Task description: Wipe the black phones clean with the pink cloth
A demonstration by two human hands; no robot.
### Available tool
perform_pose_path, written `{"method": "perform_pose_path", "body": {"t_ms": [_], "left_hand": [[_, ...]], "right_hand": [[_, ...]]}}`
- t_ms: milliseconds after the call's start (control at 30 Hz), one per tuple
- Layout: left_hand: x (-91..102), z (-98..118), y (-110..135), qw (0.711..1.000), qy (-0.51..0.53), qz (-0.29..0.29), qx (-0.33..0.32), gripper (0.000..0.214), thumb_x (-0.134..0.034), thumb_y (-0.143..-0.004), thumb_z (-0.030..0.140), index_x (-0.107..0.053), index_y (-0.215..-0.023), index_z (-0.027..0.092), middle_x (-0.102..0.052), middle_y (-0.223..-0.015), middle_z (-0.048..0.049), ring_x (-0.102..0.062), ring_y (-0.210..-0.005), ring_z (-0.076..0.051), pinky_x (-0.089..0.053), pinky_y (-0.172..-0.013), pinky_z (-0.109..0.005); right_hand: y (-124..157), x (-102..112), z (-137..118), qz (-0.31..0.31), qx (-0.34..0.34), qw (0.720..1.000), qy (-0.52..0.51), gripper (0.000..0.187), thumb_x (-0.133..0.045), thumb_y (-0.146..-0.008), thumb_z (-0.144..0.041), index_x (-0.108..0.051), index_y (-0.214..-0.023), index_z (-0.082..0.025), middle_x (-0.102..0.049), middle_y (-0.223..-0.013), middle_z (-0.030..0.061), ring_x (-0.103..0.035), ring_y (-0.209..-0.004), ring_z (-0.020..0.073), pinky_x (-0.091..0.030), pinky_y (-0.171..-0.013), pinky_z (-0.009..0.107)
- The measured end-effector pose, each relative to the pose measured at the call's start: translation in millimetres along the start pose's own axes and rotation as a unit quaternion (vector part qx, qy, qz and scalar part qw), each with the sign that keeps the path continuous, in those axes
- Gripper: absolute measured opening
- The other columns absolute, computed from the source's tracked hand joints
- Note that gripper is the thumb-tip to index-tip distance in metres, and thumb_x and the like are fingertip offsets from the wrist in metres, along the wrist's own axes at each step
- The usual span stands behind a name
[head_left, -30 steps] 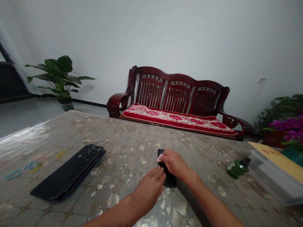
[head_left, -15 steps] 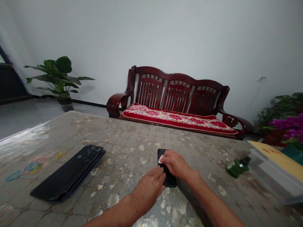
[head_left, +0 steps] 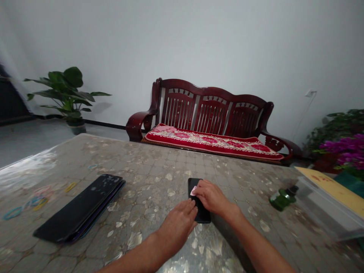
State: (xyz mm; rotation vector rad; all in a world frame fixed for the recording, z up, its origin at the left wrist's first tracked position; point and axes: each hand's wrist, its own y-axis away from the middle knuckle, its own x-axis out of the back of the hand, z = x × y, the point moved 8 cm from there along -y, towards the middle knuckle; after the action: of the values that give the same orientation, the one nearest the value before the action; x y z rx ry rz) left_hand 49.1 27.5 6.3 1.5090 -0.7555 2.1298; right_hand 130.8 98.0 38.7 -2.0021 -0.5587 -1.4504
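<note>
A black phone (head_left: pixel 195 184) lies flat on the patterned table (head_left: pixel 148 167) in front of me. My right hand (head_left: pixel 212 196) rests on it, fingers curled and pressing a small pink cloth (head_left: pixel 193 190) against the phone's screen. My left hand (head_left: pixel 178 223) lies at the phone's near left edge with its fingertips touching the phone, fingers together and bent.
A long black flat case (head_left: pixel 81 206) lies to the left, with several coloured rubber bands (head_left: pixel 34 199) beyond it. A green bottle (head_left: pixel 281 198) lies on its side at the right, beside a clear box with a yellow lid (head_left: pixel 330 199). A wooden bench (head_left: pixel 210 125) stands behind the table.
Both hands stay on the phone; the right hand with the pink cloth has shifted only slightly. The view has drifted a little.
</note>
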Motion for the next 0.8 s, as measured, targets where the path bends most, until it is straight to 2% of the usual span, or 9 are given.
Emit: {"method": "perform_pose_path", "body": {"t_ms": [233,467,700,800], "left_hand": [[-1.0,-0.4,0.5,1.0,-0.004,-0.003,-0.005,0.036,-0.06,-0.093,0.019,-0.061,-0.128,0.012,-0.06,-0.139,-0.0163,-0.055,-0.131,-0.029,-0.044,-0.111,-0.043],[1.5,0.9,0.1,1.0,-0.009,-0.002,-0.002,0.032,-0.06,-0.092,0.017,-0.063,-0.124,0.014,-0.062,-0.137,-0.0153,-0.056,-0.129,-0.029,-0.044,-0.111,-0.044],[1.3,2.3,-0.4,1.0,-0.019,-0.009,-0.005,0.033,-0.062,-0.092,0.016,-0.063,-0.125,0.012,-0.062,-0.136,-0.0154,-0.057,-0.128,-0.029,-0.044,-0.111,-0.043],[1.0,2.7,-0.5,1.0,-0.019,-0.013,-0.001,0.034,-0.064,-0.09,0.015,-0.064,-0.124,0.011,-0.063,-0.135,-0.0165,-0.058,-0.127,-0.029,-0.045,-0.11,-0.043]], "right_hand": [[-13.1,-1.7,18.5,0.013,-0.067,0.997,0.02,0.028,-0.053,-0.094,-0.012,-0.076,-0.102,-0.023,-0.067,-0.094,0.0056,-0.06,-0.095,0.0188,-0.046,-0.085,0.027],[3.4,-2.1,7.9,0.002,-0.031,0.999,-0.008,0.026,-0.056,-0.091,-0.011,-0.076,-0.099,-0.025,-0.067,-0.094,0.0044,-0.06,-0.094,0.0183,-0.046,-0.084,0.027],[-11.3,0.3,28.6,0.024,-0.092,0.995,0.004,0.025,-0.056,-0.093,-0.011,-0.077,-0.1,-0.022,-0.068,-0.092,0.0058,-0.061,-0.094,0.019,-0.046,-0.086,0.028],[-6.5,-0.4,26.6,0.034,-0.087,0.996,-0.008,0.025,-0.057,-0.09,-0.009,-0.077,-0.099,-0.022,-0.067,-0.092,0.0055,-0.061,-0.094,0.0186,-0.045,-0.086,0.028]]}}
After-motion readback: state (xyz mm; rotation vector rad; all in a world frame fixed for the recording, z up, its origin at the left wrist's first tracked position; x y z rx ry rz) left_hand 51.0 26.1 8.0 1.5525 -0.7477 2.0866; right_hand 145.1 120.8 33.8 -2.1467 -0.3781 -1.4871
